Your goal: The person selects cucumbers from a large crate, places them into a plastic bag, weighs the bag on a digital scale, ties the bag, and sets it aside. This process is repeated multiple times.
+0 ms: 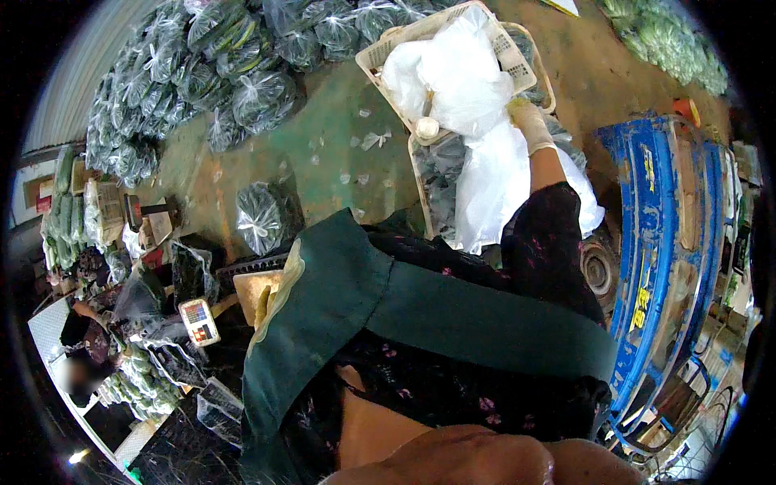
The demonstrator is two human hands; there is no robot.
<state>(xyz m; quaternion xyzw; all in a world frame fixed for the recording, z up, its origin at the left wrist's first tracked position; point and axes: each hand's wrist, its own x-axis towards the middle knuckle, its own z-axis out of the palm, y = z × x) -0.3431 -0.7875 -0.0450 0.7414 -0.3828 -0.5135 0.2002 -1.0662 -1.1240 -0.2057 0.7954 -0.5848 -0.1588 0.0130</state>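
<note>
My right hand (528, 124), in a pale knitted glove with yellowish fingertips, reaches to white plastic bags (464, 73) heaped in a beige plastic crate (518, 57). It touches the plastic; whether its fingers are closed on it cannot be told. More white plastic (491, 182) drapes down beneath my forearm over a lower crate (419, 182) holding dark, clear-wrapped contents. A round white object (427, 128) sits at the upper crate's near corner. A bit of yellow glove, apparently my left hand (262, 306), shows past the dark green apron (321, 279); the rest is hidden.
Tied clear bags of green vegetables (242, 91) are piled at upper left, and one bag (259, 218) stands alone on the floor. A worn blue vehicle body (642, 242) is at right. Another person (91, 339) is at lower left near bagged produce (145, 382).
</note>
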